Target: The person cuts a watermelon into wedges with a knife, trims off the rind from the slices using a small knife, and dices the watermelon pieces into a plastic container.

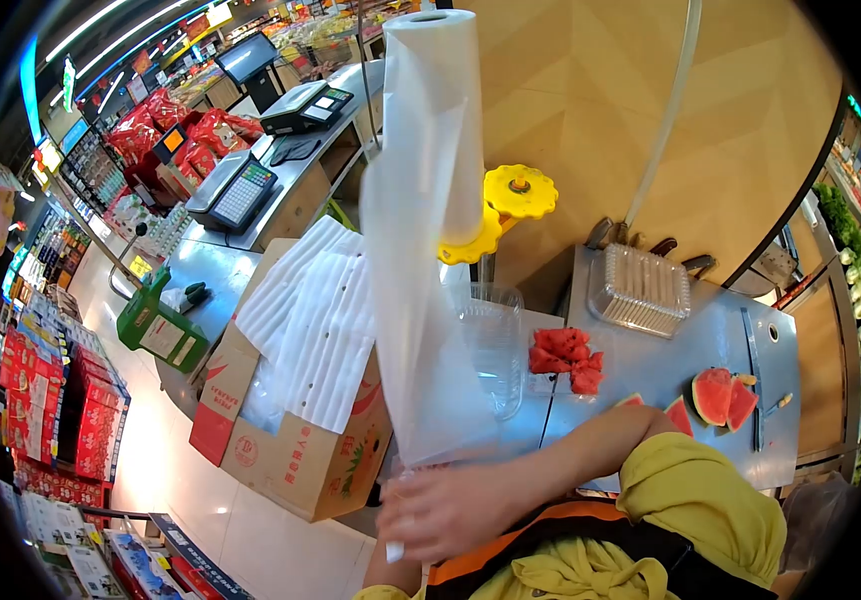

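A tall roll of clear plastic bags [433, 120] stands upright on a holder with yellow knobs. From it a loose length of plastic bag [415, 390] hangs down toward me. My right hand [445, 512] reaches across my body, blurred, with its fingers curled round the bag's lower end. Below it my left wrist [390, 574] shows, while the left hand's fingers are hidden behind the right. Beyond my right forearm lie cut red watermelon chunks [565, 358] in a clear tray. A clear plastic container [490, 345] sits just left of them, partly covered by the bag.
Watermelon wedges [713, 397] and a long knife [754, 380] rest on the metal table [640, 375] at right. Clear containers [640, 290] are stacked behind, near several knife handles. At left stand a cardboard box [295, 460], a green jug [162, 325] and scales [235, 195].
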Available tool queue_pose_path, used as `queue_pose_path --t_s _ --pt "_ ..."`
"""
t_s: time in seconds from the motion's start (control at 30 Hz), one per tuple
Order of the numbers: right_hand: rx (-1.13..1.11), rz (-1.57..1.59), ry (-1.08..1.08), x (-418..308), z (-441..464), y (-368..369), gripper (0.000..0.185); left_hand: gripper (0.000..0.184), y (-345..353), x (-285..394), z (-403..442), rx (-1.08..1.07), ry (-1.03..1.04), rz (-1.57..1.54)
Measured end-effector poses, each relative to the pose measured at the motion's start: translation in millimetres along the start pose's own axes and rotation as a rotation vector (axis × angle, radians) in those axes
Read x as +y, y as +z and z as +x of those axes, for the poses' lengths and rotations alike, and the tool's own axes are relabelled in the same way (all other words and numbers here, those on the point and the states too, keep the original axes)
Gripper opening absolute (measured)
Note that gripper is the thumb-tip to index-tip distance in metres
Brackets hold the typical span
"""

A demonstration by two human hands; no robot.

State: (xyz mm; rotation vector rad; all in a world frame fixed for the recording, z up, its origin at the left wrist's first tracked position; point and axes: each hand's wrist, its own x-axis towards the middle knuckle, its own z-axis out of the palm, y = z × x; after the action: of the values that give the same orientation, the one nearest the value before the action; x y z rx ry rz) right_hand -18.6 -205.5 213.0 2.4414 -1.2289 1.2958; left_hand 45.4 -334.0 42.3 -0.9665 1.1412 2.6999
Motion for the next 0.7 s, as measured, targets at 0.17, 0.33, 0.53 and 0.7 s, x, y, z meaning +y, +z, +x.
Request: queue_pose_path --t_s 0.17,0.33,0.53,0.7 --pt "0.016 0.572 0.122 7.9 -10.6 -15.5 0.010 0.043 -3.2 -0.6 -5.4 -0.009 0.053 0.084" --pt "1.068 1.308 -0.185 57.4 -103.0 -135.1 0.011 0.043 -17.6 -6.3 -9.1 0.053 -0.065 -0.139" --pt "0.913 1.188 -0.048 59.1 -82.0 -177.9 0.014 0.044 -16.9 -9.6 -19.0 0.078 -0.022 -0.186" --pt "0.105 -0.389 0.401 115.8 41.3 -200.0 0.021 0.043 -25.2 -22.9 -6.6 0.018 -0.035 -0.221"
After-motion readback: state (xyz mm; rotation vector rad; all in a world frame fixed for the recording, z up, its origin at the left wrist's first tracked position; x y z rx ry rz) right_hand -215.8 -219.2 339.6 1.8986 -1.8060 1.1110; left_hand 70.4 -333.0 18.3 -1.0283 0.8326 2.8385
